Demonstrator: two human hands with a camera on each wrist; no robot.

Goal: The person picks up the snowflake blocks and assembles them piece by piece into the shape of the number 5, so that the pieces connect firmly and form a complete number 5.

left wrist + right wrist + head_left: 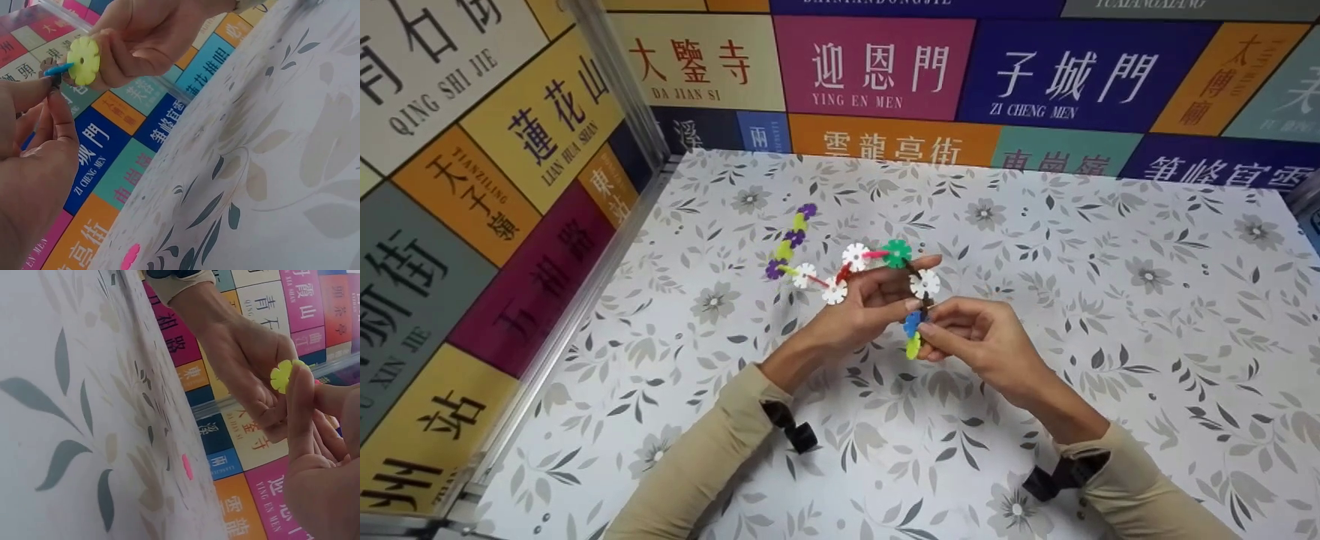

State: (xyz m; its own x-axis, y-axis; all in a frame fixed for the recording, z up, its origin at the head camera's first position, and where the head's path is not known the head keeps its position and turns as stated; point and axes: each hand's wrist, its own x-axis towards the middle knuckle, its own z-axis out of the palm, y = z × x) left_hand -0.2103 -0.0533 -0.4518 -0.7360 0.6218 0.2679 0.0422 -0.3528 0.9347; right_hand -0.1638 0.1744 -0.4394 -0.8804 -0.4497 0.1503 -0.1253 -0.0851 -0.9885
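Note:
A chain of interlocking plastic snowflake discs arches over my left hand (844, 319). Its far end has purple discs (775, 269) alternating with yellow-green ones; white discs (855, 256), red pieces and a green disc (897, 253) follow. At the near end, below another white disc (925, 283), are a dark piece, a blue disc (912, 323) and a yellow-green disc (84, 62). My left thumb and finger pinch the dark piece beside the blue disc, seen edge-on in the left wrist view. My right hand (990, 337) pinches the yellow-green disc, its fingertips partly covering it in the right wrist view.
A pink disc (130, 257) lies on the table, visible in both wrist views. The white tabletop (1110, 315) has a grey leaf and flower print. Panels with colourful lettering (877, 67) stand behind and at the left. Black straps with small cameras (801, 437) sit at both wrists.

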